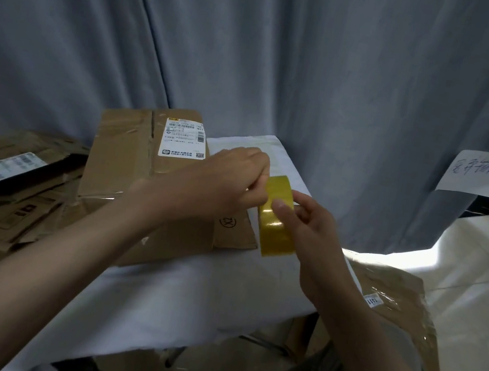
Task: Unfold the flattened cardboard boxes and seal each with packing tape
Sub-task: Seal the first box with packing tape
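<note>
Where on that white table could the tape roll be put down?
The bare white table cloth nearest the person, between the forearms, is free, as is the strip behind the tape roll toward the curtain. The left side is crowded with flattened boxes and the labelled box.

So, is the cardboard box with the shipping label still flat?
Yes, flat. The cardboard box lies flattened on the white table, its shipping label facing up.

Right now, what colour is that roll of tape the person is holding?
Yellow, slightly glossy. The roll of tape shows in the head view, held between the left hand and right hand.
</note>
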